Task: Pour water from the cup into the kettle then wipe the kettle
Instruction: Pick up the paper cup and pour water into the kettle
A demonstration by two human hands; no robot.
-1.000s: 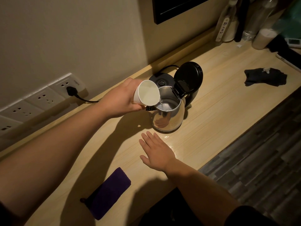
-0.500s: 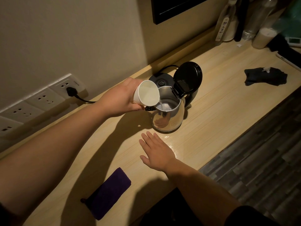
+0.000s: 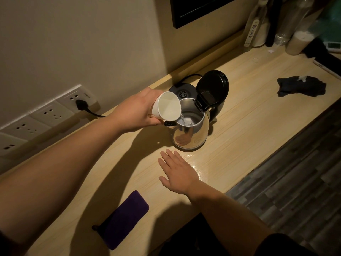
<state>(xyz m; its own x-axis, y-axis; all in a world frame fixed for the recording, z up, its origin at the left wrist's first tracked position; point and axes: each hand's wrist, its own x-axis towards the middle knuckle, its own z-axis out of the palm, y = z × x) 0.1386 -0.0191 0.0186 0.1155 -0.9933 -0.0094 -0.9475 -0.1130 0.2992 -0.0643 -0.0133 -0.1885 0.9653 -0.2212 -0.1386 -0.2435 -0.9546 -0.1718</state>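
A steel kettle (image 3: 191, 137) stands on the wooden counter with its black lid (image 3: 212, 87) hinged upright. My left hand (image 3: 136, 111) grips a white paper cup (image 3: 168, 106), tipped on its side over the kettle's mouth. A thin stream of water runs from the cup's rim into the kettle. My right hand (image 3: 177, 171) lies flat on the counter just in front of the kettle, fingers spread, holding nothing. A folded purple cloth (image 3: 123, 218) lies near the counter's front edge, to the left of my right forearm.
The kettle's black base (image 3: 181, 89) sits behind the kettle, its cord running to a wall socket strip (image 3: 55, 111). A dark cloth (image 3: 302, 86) lies at the right. Bottles and jars (image 3: 262, 24) crowd the far right corner. The counter (image 3: 249, 130) ends at a grey plank floor.
The cup has tipped slightly further over the kettle and water keeps flowing. My right hand has stayed flat in place.
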